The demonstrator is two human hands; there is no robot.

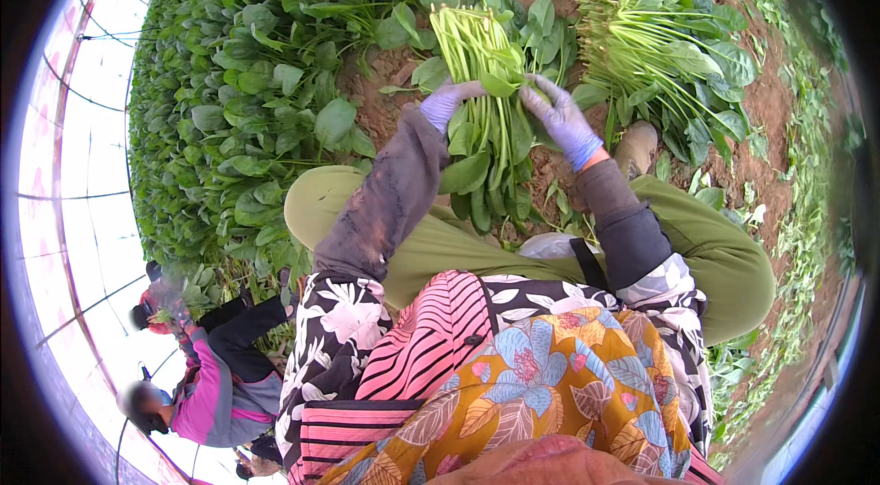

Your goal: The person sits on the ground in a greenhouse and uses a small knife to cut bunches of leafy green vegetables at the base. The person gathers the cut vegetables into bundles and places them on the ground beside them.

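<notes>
A bunch of spinach [474,48] is held in front of my body, its pale cut stems pointing away from me and its leaves hanging towards my legs. My left hand [443,103], in a thin purple glove, grips the bunch from the left with the thumb laid across the stems. On the other side, my right hand [560,117], gloved the same way, has its thumb and fingertips closed on a leaf and stems at the bunch's edge. The fingers beneath the bunch are hidden.
Dense spinach plants [240,86] grow on the left. A heap of cut spinach [646,45] lies on the soil at the right, near my boot [636,147]. Leaf scraps [808,210] litter the far right. Another person [220,382] works at the lower left.
</notes>
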